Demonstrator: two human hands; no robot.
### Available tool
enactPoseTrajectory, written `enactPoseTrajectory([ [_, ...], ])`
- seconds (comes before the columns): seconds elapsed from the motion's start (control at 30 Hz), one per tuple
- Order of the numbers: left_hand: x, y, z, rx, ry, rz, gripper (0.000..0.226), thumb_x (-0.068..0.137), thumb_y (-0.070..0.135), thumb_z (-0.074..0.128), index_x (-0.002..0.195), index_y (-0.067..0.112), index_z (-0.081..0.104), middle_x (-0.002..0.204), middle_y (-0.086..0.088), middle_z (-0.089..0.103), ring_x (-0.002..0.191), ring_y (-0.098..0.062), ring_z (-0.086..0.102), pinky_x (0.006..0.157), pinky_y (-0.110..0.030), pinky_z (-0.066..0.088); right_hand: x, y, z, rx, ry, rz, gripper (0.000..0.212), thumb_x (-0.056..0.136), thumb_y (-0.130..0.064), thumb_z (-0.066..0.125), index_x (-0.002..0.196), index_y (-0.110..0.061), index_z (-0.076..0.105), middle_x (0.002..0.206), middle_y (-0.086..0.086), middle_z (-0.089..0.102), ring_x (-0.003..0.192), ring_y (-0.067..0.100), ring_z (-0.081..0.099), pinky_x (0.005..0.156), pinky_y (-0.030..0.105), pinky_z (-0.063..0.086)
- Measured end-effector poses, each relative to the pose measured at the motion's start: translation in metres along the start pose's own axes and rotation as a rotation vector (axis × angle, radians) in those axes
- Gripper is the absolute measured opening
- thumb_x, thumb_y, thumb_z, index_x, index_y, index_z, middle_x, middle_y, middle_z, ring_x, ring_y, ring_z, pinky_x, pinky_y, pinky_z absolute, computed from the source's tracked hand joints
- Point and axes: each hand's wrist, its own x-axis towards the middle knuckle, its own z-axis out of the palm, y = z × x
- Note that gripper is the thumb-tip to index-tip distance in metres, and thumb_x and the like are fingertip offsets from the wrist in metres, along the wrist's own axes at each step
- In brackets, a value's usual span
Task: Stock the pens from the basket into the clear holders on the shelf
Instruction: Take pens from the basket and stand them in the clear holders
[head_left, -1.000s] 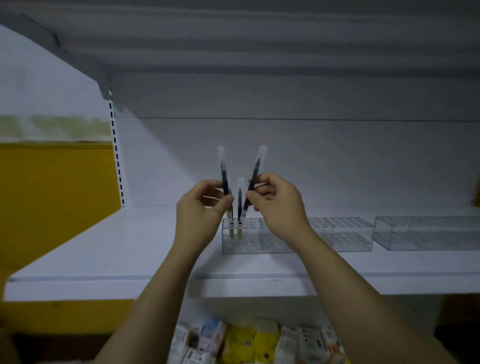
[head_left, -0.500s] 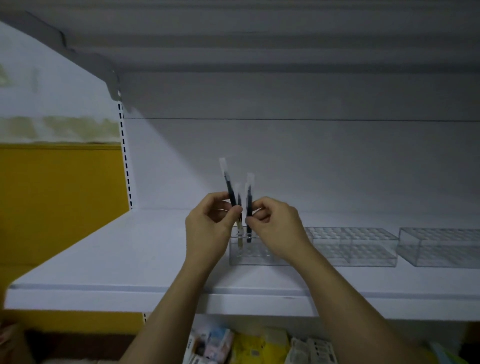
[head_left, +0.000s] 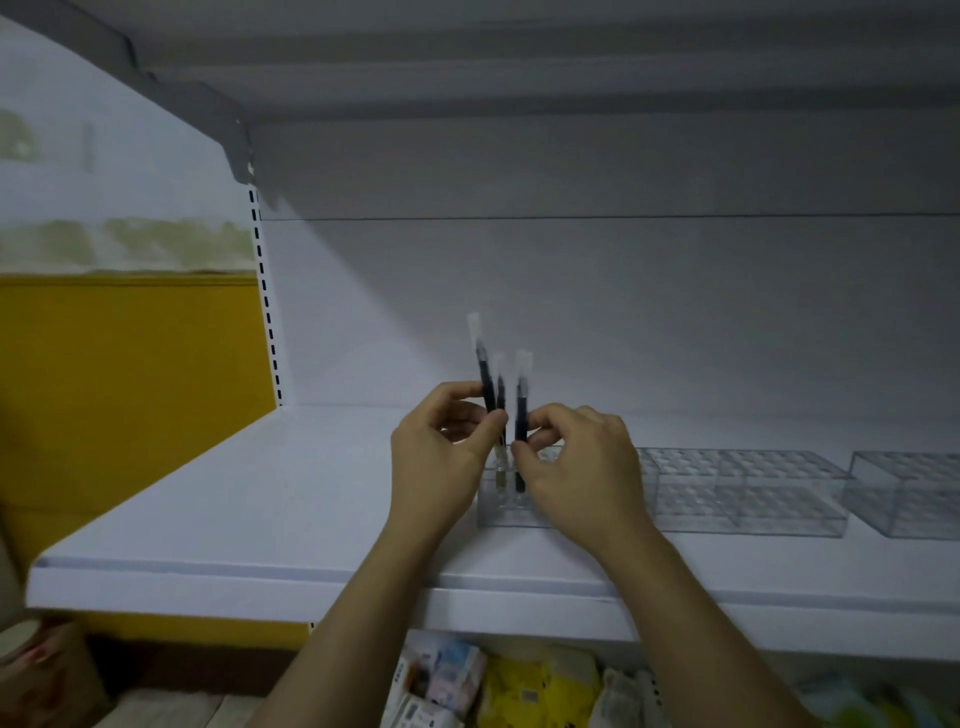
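Note:
Three dark pens with frosted caps stand close together above the left end of a clear holder (head_left: 506, 512) on the white shelf (head_left: 291, 499). My left hand (head_left: 439, 460) pinches the tallest pen (head_left: 482, 364), held above the holder. My right hand (head_left: 576, 467) pinches a second pen (head_left: 521, 410) whose lower end is down in a holder slot. Between them a third pen (head_left: 500, 400) stands in a slot. The basket is out of view.
A longer clear holder (head_left: 748, 491) with a grid of slots lies to the right, and another (head_left: 906, 493) at the far right. An upper shelf hangs overhead. Packaged goods (head_left: 467, 680) fill the shelf below. A yellow wall is on the left.
The right hand brought its tilted pen upright and lowered it into a holder slot. The left hand's pen came down a little. The camera view shifted, moving the holders rightward.

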Motion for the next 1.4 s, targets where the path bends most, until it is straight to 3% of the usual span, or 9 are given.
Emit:
enactPoseTrajectory([
  [0.27,-0.004,-0.009,0.001,0.148,-0.044,-0.061,0.014,0.077,0.012,0.074,0.085,0.02,0.066,0.073,0.007,0.067,0.074,-0.009,0.064,0.076,-0.038,0.056,-0.007,0.003,0.005,-0.051,0.111,-0.013,0.029,0.086,-0.049,0.063,0.107,-0.03,0.066,0.089,-0.013,0.069,0.096,0.011,0.047,0.075,0.024,0.025],
  [0.33,-0.005,-0.01,0.001,0.187,-0.067,-0.078,0.012,0.077,0.014,0.074,0.082,0.019,0.065,0.074,0.007,0.067,0.075,-0.009,0.063,0.075,-0.039,0.055,-0.007,0.005,0.006,-0.047,0.135,-0.018,0.025,0.085,-0.049,0.064,0.1,-0.03,0.068,0.085,-0.014,0.068,0.094,0.013,0.051,0.075,0.024,0.025],
  [0.43,-0.007,-0.009,0.001,0.211,-0.087,-0.081,0.011,0.078,0.017,0.076,0.078,0.02,0.066,0.072,0.007,0.067,0.073,-0.008,0.063,0.071,-0.032,0.055,-0.006,0.008,0.007,-0.053,0.177,-0.081,0.015,0.085,-0.04,0.066,0.081,-0.027,0.072,0.075,-0.012,0.069,0.079,0.014,0.057,0.075,0.027,0.027],
  [0.6,-0.006,-0.004,-0.001,0.151,-0.083,-0.177,0.007,0.077,0.016,0.077,0.074,0.019,0.071,0.07,0.004,0.07,0.069,-0.004,0.064,0.062,-0.01,0.047,-0.007,0.004,0.007,-0.053,0.199,-0.073,0.013,0.084,-0.033,0.067,0.075,-0.025,0.073,0.071,-0.01,0.069,0.073,0.014,0.057,0.075,0.028,0.03],
  [0.7,-0.001,0.006,-0.004,0.149,-0.147,-0.239,0.008,0.076,0.013,0.079,0.071,0.015,0.072,0.066,0.003,0.071,0.064,-0.005,0.065,0.059,-0.011,0.047,-0.008,0.003,0.007,-0.049,0.205,-0.071,0.01,0.083,-0.029,0.072,0.075,-0.024,0.073,0.071,-0.01,0.069,0.071,0.012,0.054,0.074,0.029,0.032],
  [0.83,0.018,0.023,-0.009,0.4,-0.362,-0.316,0.007,0.075,0.017,0.08,0.073,0.013,0.074,0.07,0.001,0.072,0.069,-0.011,0.066,0.061,-0.021,0.044,-0.008,0.005,0.01,-0.034,0.243,-0.069,0.008,0.08,-0.025,0.074,0.073,-0.022,0.074,0.068,-0.007,0.069,0.066,0.008,0.043,0.069,0.028,0.038],
  [0.97,0.025,0.031,-0.01,0.486,-0.442,-0.347,0.013,0.074,0.023,0.081,0.08,0.012,0.076,0.079,-0.001,0.073,0.079,-0.015,0.066,0.069,-0.026,0.046,-0.01,0.005,0.011,-0.025,0.254,-0.062,0.011,0.079,-0.029,0.07,0.07,-0.023,0.073,0.065,-0.008,0.068,0.062,0.012,0.051,0.066,0.028,0.038],
  [1.27,0.009,0.027,-0.009,0.517,-0.287,-0.161,0.021,0.078,0.028,0.078,0.094,0.016,0.071,0.076,0.006,0.069,0.07,-0.005,0.065,0.06,-0.013,0.045,-0.011,0.003,0.004,-0.033,0.184,-0.042,0.014,0.087,-0.033,0.067,0.082,-0.023,0.075,0.078,-0.008,0.071,0.073,0.009,0.048,0.074,0.029,0.04],
  [1.4,-0.007,0.019,-0.011,0.583,-0.202,-0.075,0.029,0.08,0.033,0.075,0.105,0.021,0.067,0.089,0.01,0.067,0.082,-0.005,0.061,0.074,-0.019,0.049,-0.014,0.002,-0.003,-0.035,0.089,-0.004,0.025,0.092,-0.041,0.058,0.105,-0.024,0.071,0.101,-0.008,0.07,0.09,0.008,0.049,0.085,0.026,0.035],
])
